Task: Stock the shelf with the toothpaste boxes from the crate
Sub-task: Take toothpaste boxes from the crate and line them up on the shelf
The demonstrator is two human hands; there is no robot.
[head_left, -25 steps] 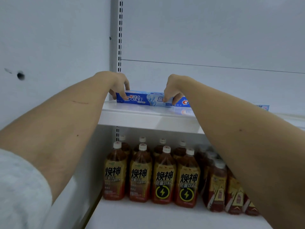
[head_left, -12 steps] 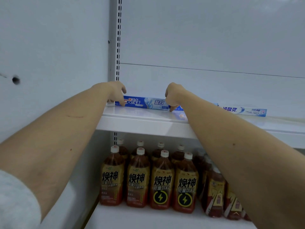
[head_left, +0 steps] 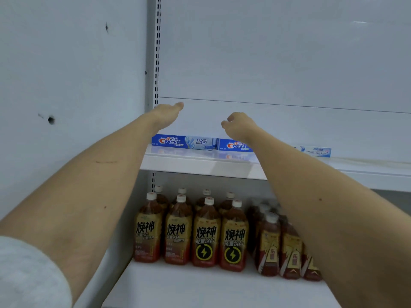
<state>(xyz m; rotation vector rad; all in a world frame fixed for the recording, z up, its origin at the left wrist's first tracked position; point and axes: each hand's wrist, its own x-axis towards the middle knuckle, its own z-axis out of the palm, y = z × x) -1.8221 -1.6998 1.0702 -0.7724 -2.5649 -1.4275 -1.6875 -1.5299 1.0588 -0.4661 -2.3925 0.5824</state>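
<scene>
Two Crest boxes [head_left: 183, 142] lie end to end at the back left of the upper shelf [head_left: 200, 163], a third box [head_left: 315, 151] of another brand further right, its print too small to read. Both hands hover above the boxes and hold nothing: the left hand [head_left: 166, 114] flat with straight fingers, the right hand [head_left: 239, 124] loosely curled. The placing step looks finished; the next move likely calls for reaching back to the crate, which is out of view. The left box reads "Crest" and "盐白". Bottles [head_left: 191, 232] on the lower shelf read "焕神" and "能量饮料".
</scene>
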